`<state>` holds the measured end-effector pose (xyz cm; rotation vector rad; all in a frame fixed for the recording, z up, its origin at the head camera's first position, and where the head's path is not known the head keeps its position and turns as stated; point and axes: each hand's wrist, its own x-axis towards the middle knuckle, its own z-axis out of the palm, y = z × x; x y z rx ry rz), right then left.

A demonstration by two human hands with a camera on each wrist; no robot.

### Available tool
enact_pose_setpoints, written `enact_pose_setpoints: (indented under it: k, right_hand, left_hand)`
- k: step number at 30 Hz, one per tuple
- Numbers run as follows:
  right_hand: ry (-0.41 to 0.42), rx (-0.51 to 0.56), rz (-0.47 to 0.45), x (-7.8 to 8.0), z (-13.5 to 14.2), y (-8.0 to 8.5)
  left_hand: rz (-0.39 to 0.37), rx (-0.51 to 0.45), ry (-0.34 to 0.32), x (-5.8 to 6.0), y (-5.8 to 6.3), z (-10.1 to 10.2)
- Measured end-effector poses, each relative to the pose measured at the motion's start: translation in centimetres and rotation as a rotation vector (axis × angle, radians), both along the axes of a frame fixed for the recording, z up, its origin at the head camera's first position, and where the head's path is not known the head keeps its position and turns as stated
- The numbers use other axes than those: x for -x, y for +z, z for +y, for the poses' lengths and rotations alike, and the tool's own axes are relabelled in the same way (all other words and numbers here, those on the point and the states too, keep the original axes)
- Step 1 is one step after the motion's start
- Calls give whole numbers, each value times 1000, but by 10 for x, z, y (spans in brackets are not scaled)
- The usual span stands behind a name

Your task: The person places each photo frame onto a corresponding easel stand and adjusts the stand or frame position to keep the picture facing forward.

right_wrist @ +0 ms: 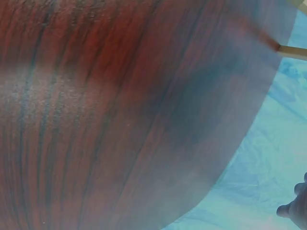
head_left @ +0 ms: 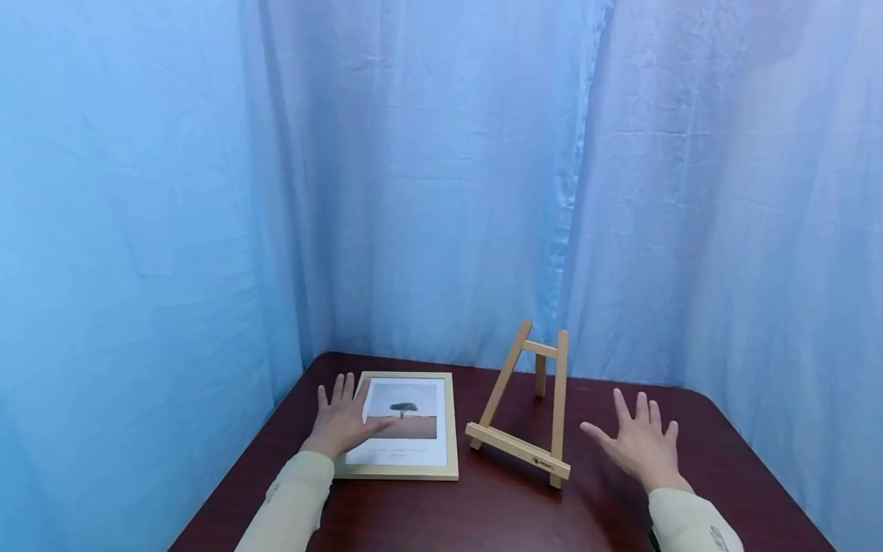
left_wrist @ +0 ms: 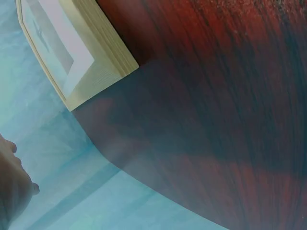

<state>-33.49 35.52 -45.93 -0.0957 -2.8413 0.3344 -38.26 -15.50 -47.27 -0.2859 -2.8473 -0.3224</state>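
A framed picture (head_left: 414,452) of a tree lies flat on the left part of the table, its pale wooden frame (left_wrist: 103,72) also showing in the left wrist view. Over its left side my left hand (head_left: 341,420) is held with fingers spread, covering part of it. A small wooden easel (head_left: 513,445) stands upright right of the picture, with a lower ledge and a rear leg. To the easel's right, my right hand (head_left: 640,445) is raised with fingers spread, apart from it and holding nothing. The right wrist view catches only fingertips and one easel leg (right_wrist: 292,51).
The dark red-brown table (head_left: 407,521) has rounded far corners. Light blue curtains (head_left: 441,192) hang close behind it and along both sides. Shadows of the hands fall on the tabletop.
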Motion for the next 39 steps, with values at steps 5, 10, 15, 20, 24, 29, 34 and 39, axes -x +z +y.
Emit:
enact_pose_setpoints:
  k: [5, 10, 15, 20, 24, 29, 34, 39]
  right_hand:
    - [6, 4, 16, 0, -4, 8]
    - [7, 5, 36, 1, -8, 15]
    - [4, -7, 58, 2, -14, 21]
    - [13, -13, 79, 3, -18, 28]
    - [21, -9, 89, 3, -22, 32]
    - [32, -1, 98, 5, -28, 36]
    - [45, 9, 110, 6, -35, 40]
    - [54, 3, 113, 6, -43, 46]
  left_hand:
    - [1, 11, 1, 2, 3, -3]
    - [-13, 14, -3, 5, 5, -6]
    - [-24, 23, -10, 7, 9, -9]
    - [-20, 25, -6, 6, 13, -9]
    - [-10, 29, 7, 6, 16, -10]
    - [1, 26, 19, 7, 16, -11]
    - [21, 17, 19, 7, 17, -11]
    - [21, 21, 22, 7, 21, -13]
